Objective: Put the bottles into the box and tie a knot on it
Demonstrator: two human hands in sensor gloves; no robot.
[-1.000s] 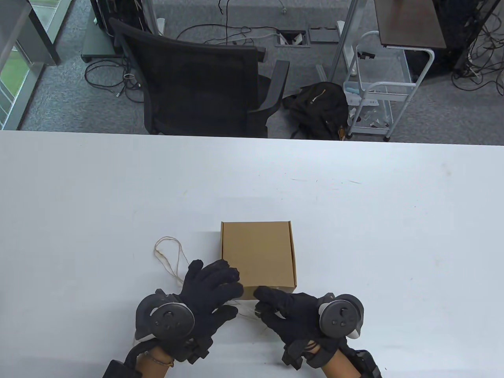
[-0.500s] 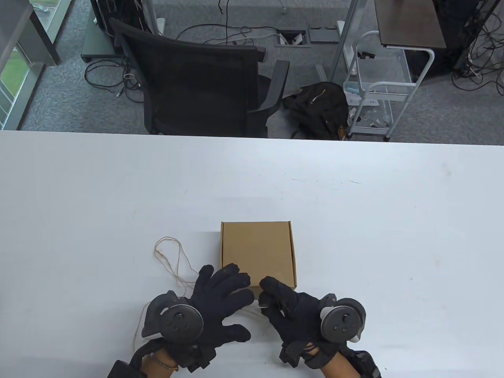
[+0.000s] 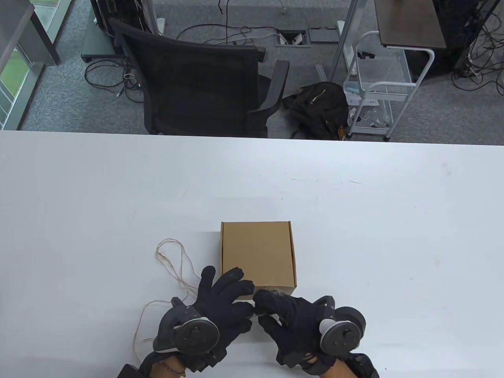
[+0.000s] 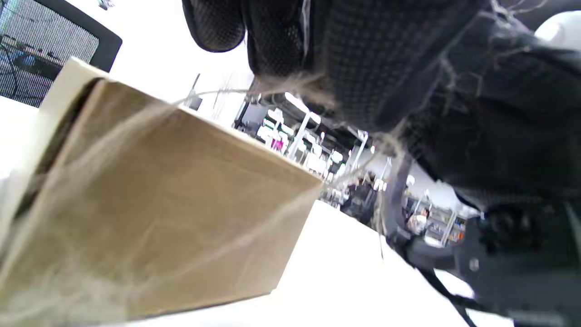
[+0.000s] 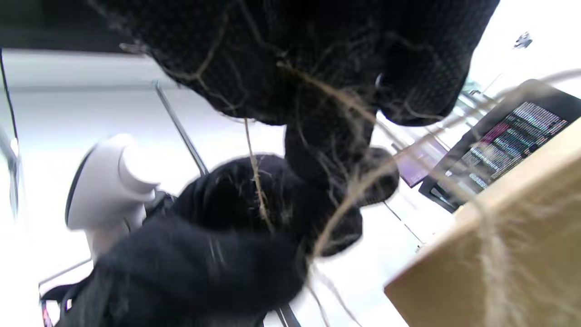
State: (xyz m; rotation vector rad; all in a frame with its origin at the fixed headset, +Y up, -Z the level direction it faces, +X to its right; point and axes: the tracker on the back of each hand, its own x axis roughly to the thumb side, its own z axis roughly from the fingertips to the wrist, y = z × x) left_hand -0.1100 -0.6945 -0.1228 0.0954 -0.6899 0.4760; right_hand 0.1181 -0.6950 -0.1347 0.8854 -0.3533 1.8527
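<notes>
Twine [image 3: 173, 262] loops on the counter [image 3: 354, 220] beside the closed box [image 3: 258, 254]; left hand [image 3: 220, 301] spread against it, right hand [image 3: 283, 313] apparently pinching twine.

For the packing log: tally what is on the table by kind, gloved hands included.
Cardboard box, closed: 1
Twine, one loose length trailing left of the box: 1
Gloved hands: 2, left hand and right hand, meeting at the box's near edge
Bottles in view: 0
Total: 4
</notes>
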